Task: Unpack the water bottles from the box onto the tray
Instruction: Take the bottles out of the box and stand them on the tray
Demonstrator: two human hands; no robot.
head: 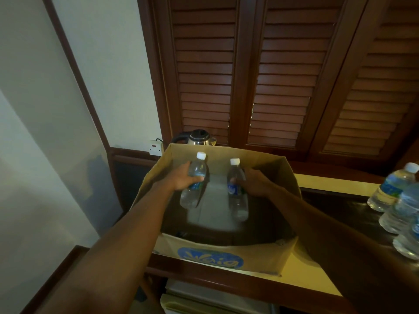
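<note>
An open cardboard box (217, 259) with a blue logo on its near wall stands on the counter. Inside it, my left hand (181, 177) grips a clear water bottle (192, 196) with a white cap and blue label, tilted a little. My right hand (255, 181) grips a second water bottle (238, 205) of the same kind, upright. Both bottles are over the box's pale floor. At the right edge stand three more water bottles (390, 189) on a dark tray (340, 205).
A steel kettle (199, 137) sits behind the box, next to a wall socket (156, 147). Wooden louvred shutters (272, 75) rise behind the counter. The counter's yellow top (303, 275) and dark wooden edge run along the front; a small fridge (204, 298) is below.
</note>
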